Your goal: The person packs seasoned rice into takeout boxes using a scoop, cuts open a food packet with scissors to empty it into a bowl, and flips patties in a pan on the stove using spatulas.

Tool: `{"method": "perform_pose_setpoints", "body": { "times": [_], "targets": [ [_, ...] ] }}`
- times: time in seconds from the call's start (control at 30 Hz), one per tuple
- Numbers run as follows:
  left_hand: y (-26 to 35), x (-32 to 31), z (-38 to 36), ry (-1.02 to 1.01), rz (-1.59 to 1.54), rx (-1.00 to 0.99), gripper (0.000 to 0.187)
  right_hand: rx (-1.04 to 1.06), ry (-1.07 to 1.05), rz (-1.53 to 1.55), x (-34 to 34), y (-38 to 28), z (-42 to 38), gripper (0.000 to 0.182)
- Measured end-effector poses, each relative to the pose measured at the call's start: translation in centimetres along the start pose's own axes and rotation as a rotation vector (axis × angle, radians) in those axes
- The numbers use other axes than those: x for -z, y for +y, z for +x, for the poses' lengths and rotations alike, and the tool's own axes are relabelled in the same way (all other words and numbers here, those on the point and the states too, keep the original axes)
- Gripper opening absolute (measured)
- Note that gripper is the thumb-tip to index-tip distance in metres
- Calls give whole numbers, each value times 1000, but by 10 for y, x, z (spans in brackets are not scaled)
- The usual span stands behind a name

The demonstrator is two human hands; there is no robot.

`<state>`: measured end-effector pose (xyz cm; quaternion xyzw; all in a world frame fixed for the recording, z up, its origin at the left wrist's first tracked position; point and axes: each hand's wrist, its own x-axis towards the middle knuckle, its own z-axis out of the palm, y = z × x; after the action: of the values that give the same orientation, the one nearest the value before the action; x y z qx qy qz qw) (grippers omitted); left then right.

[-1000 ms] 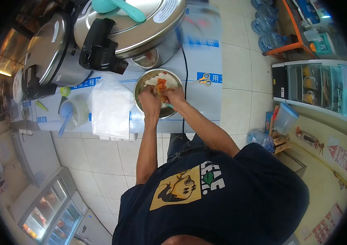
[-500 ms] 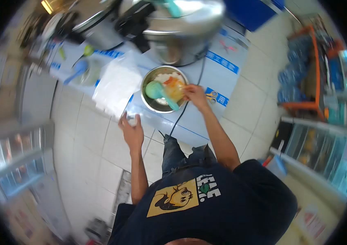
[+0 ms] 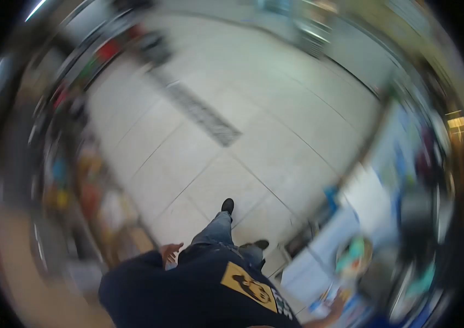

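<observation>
The view is smeared by motion. My left hand hangs low beside my dark shirt, away from the table, with its fingers apart and nothing visible in them. At the lower right, my right hand is over the blue-and-white covered table. Its fingers are too blurred to make out. Just beyond it stands a metal bowl, with a mint-green scoop lying in it over pale and reddish contents. A white plastic sheet or bag lies further along the table.
Large metal pots stand at the table's far side. A dark drain grate runs across the tiled floor ahead. Blurred shelves of goods line the left side.
My view and body have turned left, so the table and bowl now sit at the lower right. My right hand has left the bowl's rim; my left hand is down at my side.
</observation>
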<state>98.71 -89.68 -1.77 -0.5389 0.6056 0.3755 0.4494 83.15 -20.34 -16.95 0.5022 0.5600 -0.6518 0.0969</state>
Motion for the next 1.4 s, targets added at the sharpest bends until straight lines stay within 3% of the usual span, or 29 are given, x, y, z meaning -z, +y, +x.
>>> {"method": "perform_pose_setpoints", "body": {
  "times": [0.17, 0.3, 0.43, 0.73, 1.0, 1.07, 1.17, 1.2, 1.27, 1.3, 1.33, 1.37, 1.4],
  "targets": [
    [-87, -12, 43, -25, -429, 14, 49, -144, -522, -749, -316, 24, -21, 44],
    [-115, 49, 99, -14, -701, 36, 47, -43, -844, -1154, -589, 67, -110, 44],
    [-127, 164, 155, 45, -919, 29, 46, 112, -1056, -1390, -821, 116, -210, 43],
    [-126, 504, 253, 357, -1359, -60, 42, 182, -1235, -1745, -1195, 245, -388, 42],
    [-110, 683, 342, 215, -1679, 136, 38, 182, -1276, -2242, -1526, 359, -511, 42],
    [-106, 721, 346, 262, -1868, 102, 38, 139, -1450, -2366, -1629, 393, -547, 41],
    [-108, 782, 364, 657, -2169, -378, 36, -372, -2116, -2219, -1802, 495, -615, 41],
    [-119, 811, 383, 645, -2109, -437, 36, -346, -2257, -2136, -1848, 539, -661, 41],
    [-173, 895, 447, 373, -1609, -360, 26, 557, -2366, -1959, -1876, 615, -901, 31],
    [-181, 941, 453, 490, -1943, -280, 25, 1400, -2591, -1668, -1874, 635, -1016, 37],
    [-188, 994, 454, 626, -2275, -167, 25, 1126, -2470, -1666, -1844, 634, -1129, 35],
    [-204, 1048, 452, 722, -2182, -60, 28, 1307, -2648, -1306, -1845, 662, -1183, 32],
    [-212, 1114, 426, 783, -2039, 172, 28, 1386, -2789, -870, -1839, 682, -1241, 22]
  ]
}}
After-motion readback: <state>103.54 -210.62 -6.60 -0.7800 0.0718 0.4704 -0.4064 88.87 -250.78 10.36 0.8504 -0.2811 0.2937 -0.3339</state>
